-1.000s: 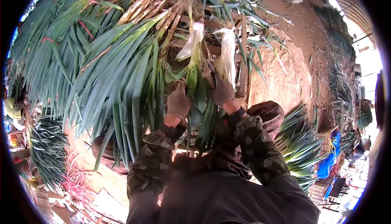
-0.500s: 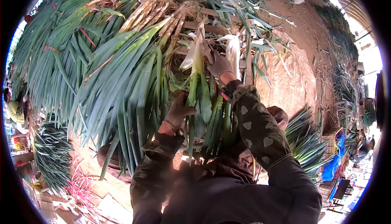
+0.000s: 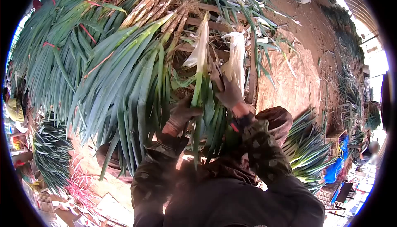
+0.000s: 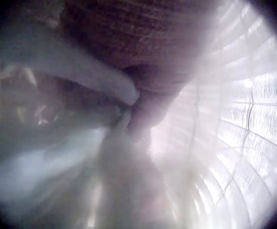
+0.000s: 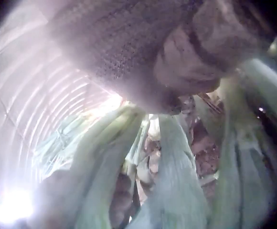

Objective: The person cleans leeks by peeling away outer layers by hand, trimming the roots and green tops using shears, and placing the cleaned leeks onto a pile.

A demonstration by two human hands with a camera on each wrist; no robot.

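A long green onion (image 3: 201, 55) stands root end upward in the head view, with pale, loose outer skin around its shank. My gloved left hand (image 3: 181, 113) grips its green leaves low down, thumb lying across them. Just right of the shank is my gloved right hand (image 3: 226, 90), its fingers pointing up. A broad leaf (image 5: 169, 157) runs down from beneath that hand in the right wrist view; I cannot tell whether the fingers pinch it. White peeled skin (image 3: 237, 55) hangs beyond the right hand. The left wrist view is blurred, showing part of the glove (image 4: 148, 33).
A big heap of green onions (image 3: 111, 78) fills the left side, roots toward the far end. Wooden slats (image 3: 252, 70) border the work spot. Brown sheeting (image 3: 291, 74) covers ground on the right. More onions (image 3: 304, 148) lie by my right knee, and pink ties (image 3: 80, 181) lie lower left.
The right hand reached up along the shank, then came down slightly and to the right. The onion now looks slimmer, with leaves spread off to its right. The left hand moved down to the leaves.
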